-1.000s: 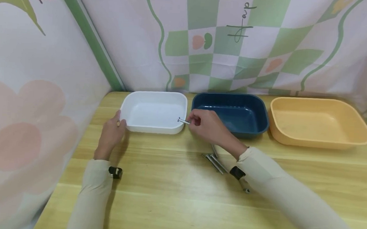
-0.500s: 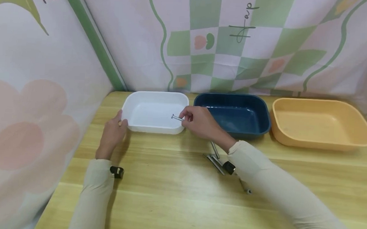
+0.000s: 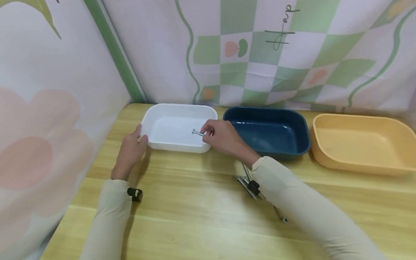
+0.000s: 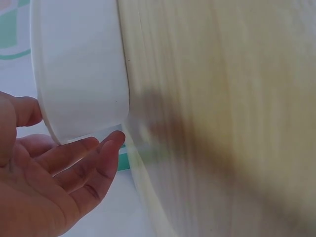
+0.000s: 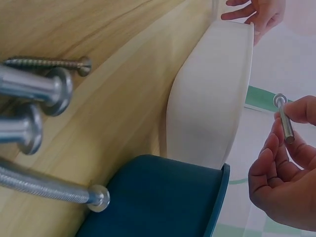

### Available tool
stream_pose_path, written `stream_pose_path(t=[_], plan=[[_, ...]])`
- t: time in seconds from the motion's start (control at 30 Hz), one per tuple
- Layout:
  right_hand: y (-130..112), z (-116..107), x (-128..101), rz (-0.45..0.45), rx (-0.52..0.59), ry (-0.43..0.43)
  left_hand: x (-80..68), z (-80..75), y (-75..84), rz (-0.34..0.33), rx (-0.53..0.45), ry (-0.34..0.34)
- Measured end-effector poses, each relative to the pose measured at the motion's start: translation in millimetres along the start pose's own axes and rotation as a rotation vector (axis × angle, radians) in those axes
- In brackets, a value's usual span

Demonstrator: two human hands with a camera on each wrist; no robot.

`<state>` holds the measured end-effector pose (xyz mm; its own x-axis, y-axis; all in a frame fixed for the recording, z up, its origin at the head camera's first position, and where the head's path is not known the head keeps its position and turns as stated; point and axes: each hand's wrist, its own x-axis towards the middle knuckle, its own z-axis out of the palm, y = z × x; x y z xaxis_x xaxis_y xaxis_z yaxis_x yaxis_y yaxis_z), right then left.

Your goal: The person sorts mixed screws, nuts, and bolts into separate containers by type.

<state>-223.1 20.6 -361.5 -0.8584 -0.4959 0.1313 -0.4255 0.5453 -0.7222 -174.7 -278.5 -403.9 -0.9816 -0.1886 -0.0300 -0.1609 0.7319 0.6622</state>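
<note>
a person's right hand pinches a short threaded silver metal bolt above the white rectangular plastic tray, steadied by the straight-fingered left hand; released too near the rim, it could bounce out onto the pale wooden table.

White tray, navy tray, yellow tray, green-checked cloth.
</note>
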Motion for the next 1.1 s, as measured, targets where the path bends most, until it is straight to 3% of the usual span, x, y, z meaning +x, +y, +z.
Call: stream_pose_path(t=[0.37,1.1], plan=[[-1,7,9,-0.02,-0.036,-0.029,4.1,2.1,-5.2,0.004,-0.008,0.017],[-5,25,21,0.054,-0.096,-0.133,2.3,2.1,-0.5,-0.01,-0.005,0.017]])
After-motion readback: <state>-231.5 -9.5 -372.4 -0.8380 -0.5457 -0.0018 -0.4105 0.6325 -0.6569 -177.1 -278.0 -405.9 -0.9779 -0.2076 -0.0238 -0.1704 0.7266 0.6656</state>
